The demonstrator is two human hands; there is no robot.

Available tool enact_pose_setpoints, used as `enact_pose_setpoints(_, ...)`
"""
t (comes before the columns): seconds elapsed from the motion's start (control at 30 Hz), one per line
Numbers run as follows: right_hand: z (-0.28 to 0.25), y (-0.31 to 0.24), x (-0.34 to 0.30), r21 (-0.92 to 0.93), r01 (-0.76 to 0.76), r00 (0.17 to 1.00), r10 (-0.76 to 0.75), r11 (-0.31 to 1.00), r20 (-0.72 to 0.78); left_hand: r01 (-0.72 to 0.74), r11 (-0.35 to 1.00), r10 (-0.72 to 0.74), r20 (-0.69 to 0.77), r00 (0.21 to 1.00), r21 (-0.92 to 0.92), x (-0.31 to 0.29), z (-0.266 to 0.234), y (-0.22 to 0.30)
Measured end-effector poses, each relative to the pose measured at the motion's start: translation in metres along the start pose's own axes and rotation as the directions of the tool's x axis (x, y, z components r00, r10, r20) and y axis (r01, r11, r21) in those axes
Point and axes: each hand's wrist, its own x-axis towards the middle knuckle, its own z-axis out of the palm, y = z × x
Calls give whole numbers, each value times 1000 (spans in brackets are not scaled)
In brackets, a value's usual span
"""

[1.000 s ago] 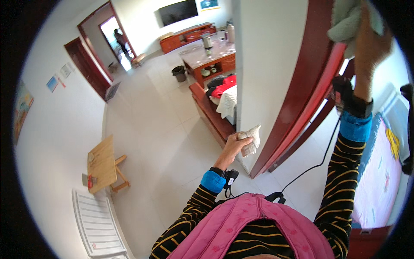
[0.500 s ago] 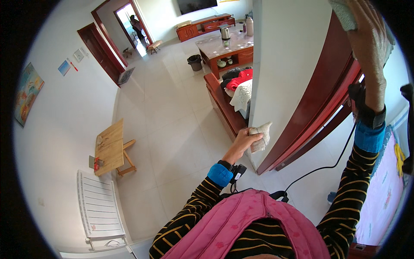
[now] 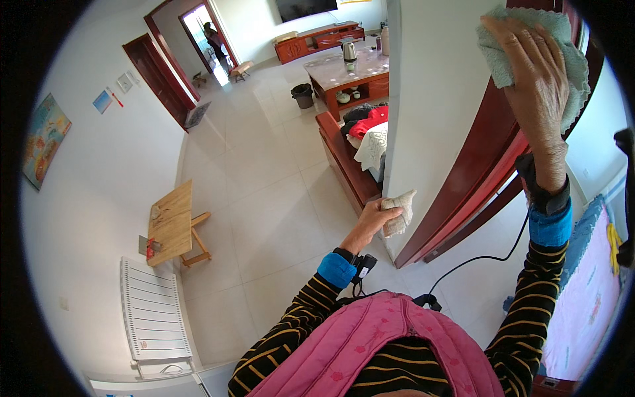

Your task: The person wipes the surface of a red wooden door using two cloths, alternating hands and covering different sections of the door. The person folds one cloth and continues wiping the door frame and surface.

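Observation:
High at the right, my right hand (image 3: 539,89) presses a grey-green cloth (image 3: 569,30) against the dark red door frame (image 3: 486,142) with its fingers laid out over it. The cloth spreads past the fingertips and the hand's outer side. Lower and nearer the middle, my left hand (image 3: 372,221) is closed on a folded whitish cloth (image 3: 399,213), whose free end sticks out past the thumb. That hand is in front of the white wall end (image 3: 420,132); whether the cloth touches the wall I cannot tell.
A black cable (image 3: 483,259) loops between my body and right wrist. A red wooden sofa (image 3: 340,155) heaped with clothes stands beyond the wall. A small wooden table (image 3: 172,221) and a white radiator (image 3: 155,308) line the left wall. Far off, a person (image 3: 213,41) stands in a doorway.
My right hand and its cloth have come down and to the left along the door frame, showing more of the cloth. The left hand stays nearly still.

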Motion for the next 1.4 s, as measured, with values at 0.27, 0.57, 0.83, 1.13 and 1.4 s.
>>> enact_pose_setpoints(0.27,0,-23,-28,110,61,998,-64,992,20,38,999,-38,-23,999,-14,-4,4,5)
enact_pose_setpoints(0.57,2,-71,-104,309,58,983,-108,949,149,13,1000,-13,-23,1000,-24,-10,10,20)
enact_pose_setpoints(0.83,5,-127,-207,456,60,811,-310,888,496,9,999,-7,-61,998,32,-3,-5,5)
enact_pose_setpoints(1.13,23,-188,-332,442,346,611,-556,828,564,-31,997,44,-202,978,68,-18,-14,10)
enact_pose_setpoints(1.4,41,-224,-445,746,7,384,-690,666,613,9,1000,-2,-238,971,29,-20,-19,8)
